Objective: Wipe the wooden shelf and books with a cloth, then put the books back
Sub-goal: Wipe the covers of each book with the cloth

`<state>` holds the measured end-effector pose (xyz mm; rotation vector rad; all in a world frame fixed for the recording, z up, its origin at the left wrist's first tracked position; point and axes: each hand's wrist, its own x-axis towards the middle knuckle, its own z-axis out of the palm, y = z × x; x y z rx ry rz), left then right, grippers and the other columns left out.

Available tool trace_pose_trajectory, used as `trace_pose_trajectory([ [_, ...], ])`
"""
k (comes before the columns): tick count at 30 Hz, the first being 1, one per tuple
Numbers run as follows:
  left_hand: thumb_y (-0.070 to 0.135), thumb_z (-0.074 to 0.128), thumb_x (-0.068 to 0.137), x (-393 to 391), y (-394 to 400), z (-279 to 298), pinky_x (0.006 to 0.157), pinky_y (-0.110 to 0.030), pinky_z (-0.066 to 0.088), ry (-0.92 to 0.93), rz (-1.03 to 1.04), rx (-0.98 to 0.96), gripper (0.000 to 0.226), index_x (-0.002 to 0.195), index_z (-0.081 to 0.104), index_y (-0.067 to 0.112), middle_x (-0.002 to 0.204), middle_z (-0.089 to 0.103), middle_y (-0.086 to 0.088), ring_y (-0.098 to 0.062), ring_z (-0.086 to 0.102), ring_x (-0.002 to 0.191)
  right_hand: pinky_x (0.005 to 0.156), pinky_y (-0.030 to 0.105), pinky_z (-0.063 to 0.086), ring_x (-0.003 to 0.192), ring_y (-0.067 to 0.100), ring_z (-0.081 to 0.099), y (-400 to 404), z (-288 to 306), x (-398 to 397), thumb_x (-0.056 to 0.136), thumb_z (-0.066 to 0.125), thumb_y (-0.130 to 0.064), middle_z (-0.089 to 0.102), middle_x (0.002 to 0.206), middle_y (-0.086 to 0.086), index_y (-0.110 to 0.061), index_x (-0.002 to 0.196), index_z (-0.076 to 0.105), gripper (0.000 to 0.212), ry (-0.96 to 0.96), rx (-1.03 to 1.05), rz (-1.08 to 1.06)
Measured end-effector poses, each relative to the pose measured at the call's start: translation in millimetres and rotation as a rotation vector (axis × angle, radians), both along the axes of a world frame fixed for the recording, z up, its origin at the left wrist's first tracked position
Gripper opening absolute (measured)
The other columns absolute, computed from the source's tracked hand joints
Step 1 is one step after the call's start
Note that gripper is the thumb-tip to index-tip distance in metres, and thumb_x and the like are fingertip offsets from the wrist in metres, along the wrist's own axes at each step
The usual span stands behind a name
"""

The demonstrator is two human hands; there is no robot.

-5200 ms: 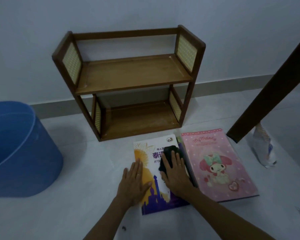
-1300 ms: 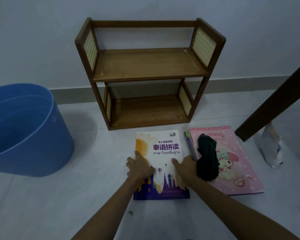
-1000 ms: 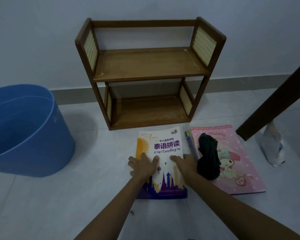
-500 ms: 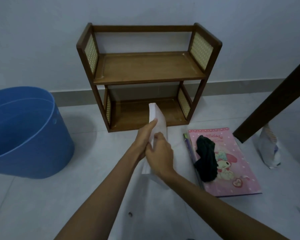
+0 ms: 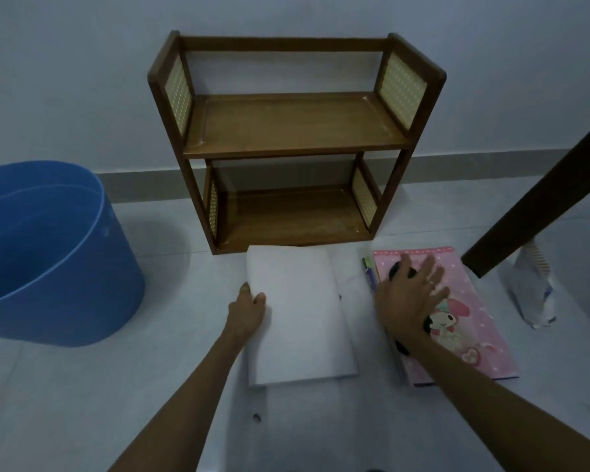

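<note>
Head view, dim light. Wooden shelf (image 5: pixel 295 137) stands on the pale floor (image 5: pixel 82 403) against the wall; two tiers, both bare, woven side panels.

White book (image 5: pixel 298 318) lies flat on the floor just in front of the shelf's lower tier, blank cover up. Left hand (image 5: pixel 247 315) is at the book's left edge, fingers curled round that edge, thumb on the cover: it holds the book there.

Pink book (image 5: pixel 457 321) with a cartoon rabbit on its cover lies flat to the right of the white book, near but apart from it. A thin pen-like item (image 5: pixel 368 272) lies along the pink book's left edge. Dark cloth (image 5: pixel 397 269) lies on the pink book; only small parts show, above and below the hand. Right hand (image 5: pixel 411 298) is laid on the cloth, fingers spread and straight, palm down, nothing clasped.

The hands are well apart, one on each book.

Blue bucket (image 5: pixel 48 253) stands on the floor left of the shelf, well apart from the books. Dark wooden leg (image 5: pixel 539 199) slants across the right side; a crumpled pale bag (image 5: pixel 532 294) sits at its foot, right of the pink book.
</note>
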<state>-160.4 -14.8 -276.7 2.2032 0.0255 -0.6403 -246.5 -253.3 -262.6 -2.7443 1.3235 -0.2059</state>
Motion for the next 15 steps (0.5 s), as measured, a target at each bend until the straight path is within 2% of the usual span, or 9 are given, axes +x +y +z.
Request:
trace_pose_trajectory([
  [2, 0.028, 0.040, 0.100, -6, 3, -8, 0.108, -0.044, 0.035, 0.047, -0.010, -0.017, 0.050, 0.144, 0.030, 0.006, 0.142, 0.044, -0.017, -0.036, 0.043, 0.128, 0.107, 0.057, 0.025, 0.132, 0.045, 0.029, -24, -10, -10, 0.093, 0.052, -0.036, 0.025, 0.148, 0.025, -0.017, 0.144, 0.029, 0.059, 0.041, 0.067, -0.020],
  [4, 0.030, 0.041, 0.099, -10, 4, -11, 0.108, -0.042, 0.036, 0.073, -0.017, -0.055, 0.049, 0.142, 0.035, 0.006, 0.141, 0.045, -0.016, -0.034, 0.044, 0.128, 0.094, 0.049, 0.037, 0.110, 0.042, 0.047, -33, -19, -14, 0.094, 0.051, -0.026, 0.048, 0.125, 0.027, -0.010, 0.136, 0.041, 0.046, -0.003, 0.070, 0.045],
  [6, 0.033, 0.039, 0.100, -12, 4, -10, 0.105, -0.038, 0.038, 0.068, 0.007, -0.046, 0.047, 0.136, 0.043, 0.003, 0.137, 0.050, -0.016, -0.033, 0.046, 0.126, 0.082, 0.043, 0.040, 0.091, 0.038, 0.053, -30, -20, -12, 0.088, 0.061, -0.013, 0.058, 0.102, 0.027, -0.003, 0.122, 0.051, 0.037, -0.042, 0.060, 0.108],
  [8, 0.034, 0.034, 0.101, -9, 4, -11, 0.087, -0.031, 0.042, 0.054, 0.044, -0.024, 0.042, 0.102, 0.061, 0.002, 0.104, 0.063, -0.016, -0.032, 0.056, 0.104, 0.083, 0.045, 0.043, 0.092, 0.038, 0.055, -17, -20, -8, 0.081, 0.069, -0.010, 0.059, 0.103, 0.026, -0.003, 0.126, 0.052, 0.048, -0.040, 0.062, 0.171],
  [9, 0.035, 0.032, 0.101, -7, 4, -11, 0.077, -0.030, 0.040, 0.039, 0.071, -0.020, 0.046, 0.079, 0.059, 0.006, 0.083, 0.060, -0.011, -0.028, 0.055, 0.091, 0.088, 0.045, 0.043, 0.098, 0.038, 0.055, -3, -19, -4, 0.081, 0.070, -0.013, 0.058, 0.111, 0.024, -0.007, 0.133, 0.048, 0.056, -0.041, 0.068, 0.221],
  [10, 0.038, 0.031, 0.101, -7, 4, -11, 0.071, -0.028, 0.037, 0.059, 0.104, -0.026, 0.050, 0.068, 0.052, 0.008, 0.073, 0.054, -0.007, -0.025, 0.052, 0.083, 0.093, 0.045, 0.042, 0.105, 0.037, 0.055, 16, -17, -3, 0.084, 0.069, -0.019, 0.056, 0.118, 0.022, -0.012, 0.138, 0.045, 0.059, -0.033, 0.103, 0.293],
  [11, 0.042, 0.030, 0.100, -7, 3, -10, 0.071, -0.027, 0.036, 0.077, 0.131, -0.047, 0.052, 0.069, 0.051, 0.007, 0.074, 0.054, -0.007, -0.024, 0.051, 0.082, 0.097, 0.045, 0.041, 0.114, 0.036, 0.052, 35, -15, -3, 0.088, 0.063, -0.027, 0.053, 0.126, 0.020, -0.019, 0.139, 0.045, 0.054, -0.060, 0.154, 0.418],
  [13, 0.049, 0.027, 0.099, -6, 2, -10, 0.077, -0.032, 0.040, 0.108, 0.157, -0.080, 0.057, 0.090, 0.060, 0.003, 0.095, 0.061, -0.014, -0.026, 0.054, 0.087, 0.108, 0.042, 0.031, 0.134, 0.028, 0.037, 81, -25, -9, 0.100, 0.041, -0.027, 0.040, 0.145, 0.008, -0.027, 0.141, 0.042, 0.041, -0.046, 0.214, 0.752],
  [15, 0.051, 0.023, 0.098, -6, 1, -11, 0.086, -0.034, 0.041, 0.106, 0.173, -0.091, 0.066, 0.110, 0.060, -0.003, 0.116, 0.060, -0.021, -0.028, 0.056, 0.095, 0.110, 0.031, 0.030, 0.136, 0.015, 0.036, 117, -40, -18, 0.103, 0.028, -0.024, 0.040, 0.147, -0.004, -0.034, 0.141, 0.042, 0.042, -0.150, 0.158, 0.944],
])
